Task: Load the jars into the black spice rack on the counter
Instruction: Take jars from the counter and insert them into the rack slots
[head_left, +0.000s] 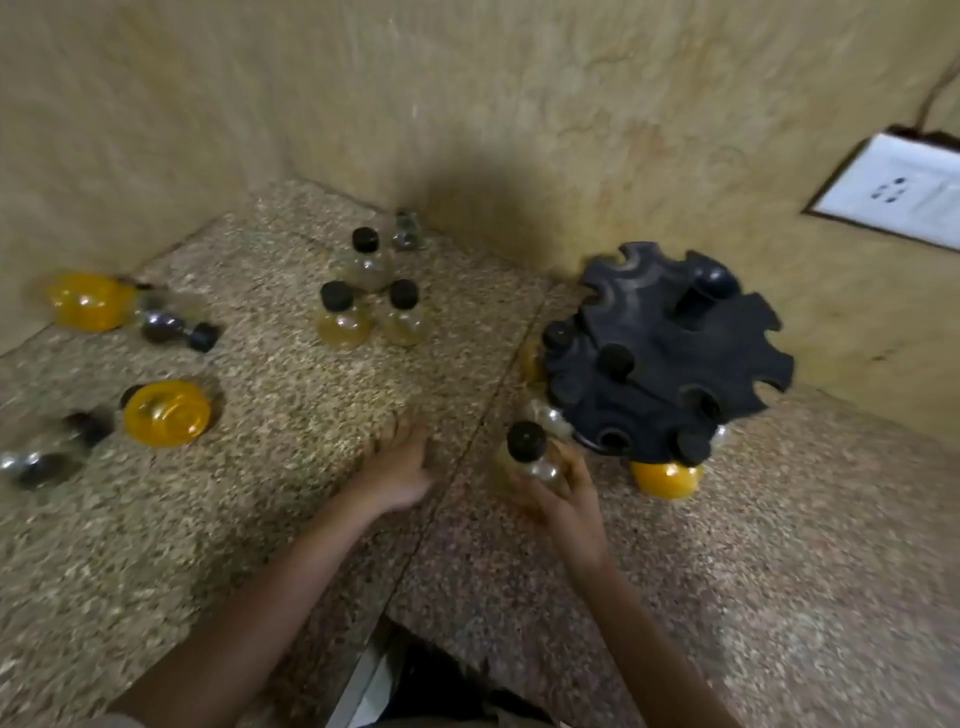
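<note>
The black spice rack (670, 332) stands on the counter at the right, against the wall, with several black-capped jars hanging in its notches and an orange-filled jar (667, 480) low at its front. My right hand (563, 499) grips a black-capped jar of pale yellow contents (530, 460) just left of the rack's front edge. My left hand (400, 467) rests flat on the counter with straight fingers and holds nothing. Three upright black-capped jars (366, 306) stand in a cluster at the counter's middle back.
A small clear jar without a cap (408, 231) stands behind the cluster. At the left lie two orange jars (166, 413) and several dark-filled jars on their sides (176, 330). A white wall socket (904, 192) is at the upper right. The speckled stone counter (779, 545) has a seam down its middle.
</note>
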